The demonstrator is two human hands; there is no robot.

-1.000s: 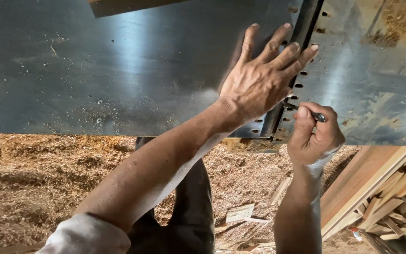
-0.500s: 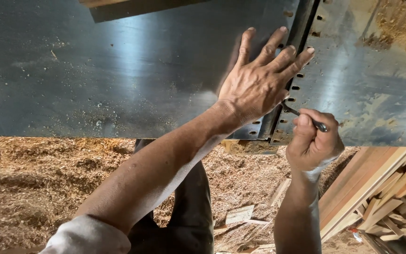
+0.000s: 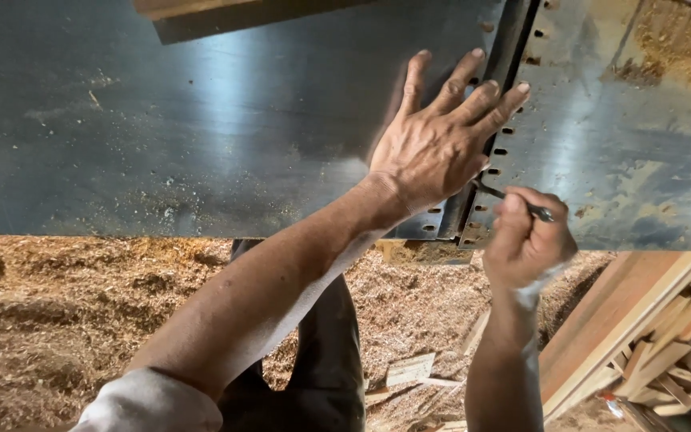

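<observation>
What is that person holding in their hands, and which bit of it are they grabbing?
The right hand is fisted around the handle end of a thin dark metal tool. The left hand holds nothing; it lies flat on the metal table.

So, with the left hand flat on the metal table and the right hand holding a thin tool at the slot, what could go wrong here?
1. The left hand lies spread across the dark slot between the grey steel machine tables; its fingers could be caught or cut there.
2. The right hand grips a thin dark metal tool pointing under the left palm; a slip could jab it.
3. Loose sawdust and wooden offcuts on the floor could cause a stumble.
</observation>
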